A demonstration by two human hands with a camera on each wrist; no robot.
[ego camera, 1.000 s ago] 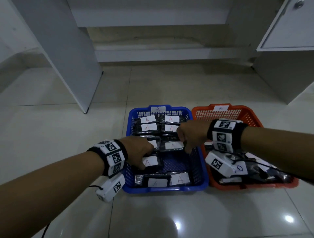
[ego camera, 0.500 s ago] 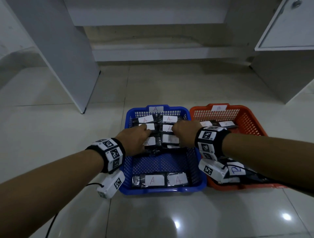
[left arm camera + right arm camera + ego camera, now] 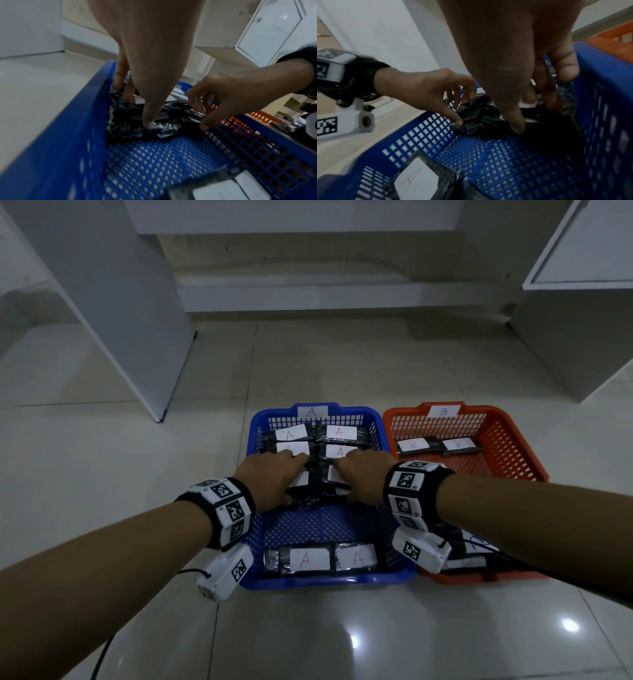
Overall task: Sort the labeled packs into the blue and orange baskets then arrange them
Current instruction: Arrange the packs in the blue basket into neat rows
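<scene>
Black A-labeled packs sit in rows in the blue basket; left hand and right hand each pinch a middle-row pack, fingers on top, thumb at its near edge. Orange basket, touching on the right, holds B-labeled packs.

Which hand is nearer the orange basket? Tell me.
Right. The right hand works in the blue basket beside the orange basket; the left hand sits farther over.

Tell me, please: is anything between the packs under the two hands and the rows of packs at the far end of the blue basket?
Nothing visible. The left hand and right hand hold packs directly against the far rows in the blue basket.
</scene>
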